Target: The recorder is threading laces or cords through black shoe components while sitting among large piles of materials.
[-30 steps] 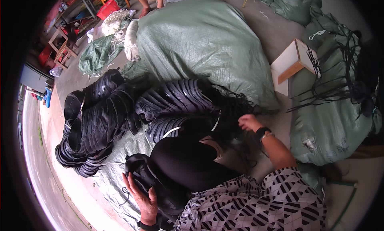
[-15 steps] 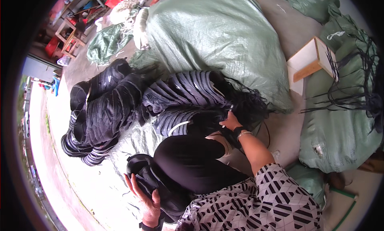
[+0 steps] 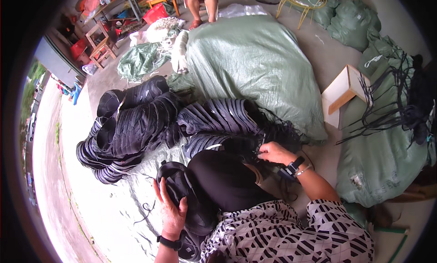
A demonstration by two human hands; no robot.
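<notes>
My left hand [image 3: 172, 208] grips the side of a black shoe upper [image 3: 193, 194], which leans against my bent knee; its fingers point upward and the thumb lies over the edge. My right hand [image 3: 273, 151] is closed in a pinch beside a tangle of black laces [image 3: 284, 133]; a thin stick-like thing shows at its fingertips, too small to name. Just beyond my knee lie nested stacks of black shoe uppers [image 3: 223, 117]. A larger pile of stacked uppers [image 3: 145, 122] rests to their left on pale sheeting [image 3: 132, 208].
A big green woven sack [image 3: 255, 58] bulges behind the stacks. To the right, another sack [image 3: 378, 167] carries long black laces [image 3: 387, 103] and an open wooden box [image 3: 346, 88]. Farther back are a wooden chair [image 3: 100, 44], a yellow stool [image 3: 300, 3] and another person's legs [image 3: 200, 8].
My view has tilted up, bringing the other person's legs and the yellow stool into sight. My right hand has shifted slightly right; my left hand stays on the shoe upper.
</notes>
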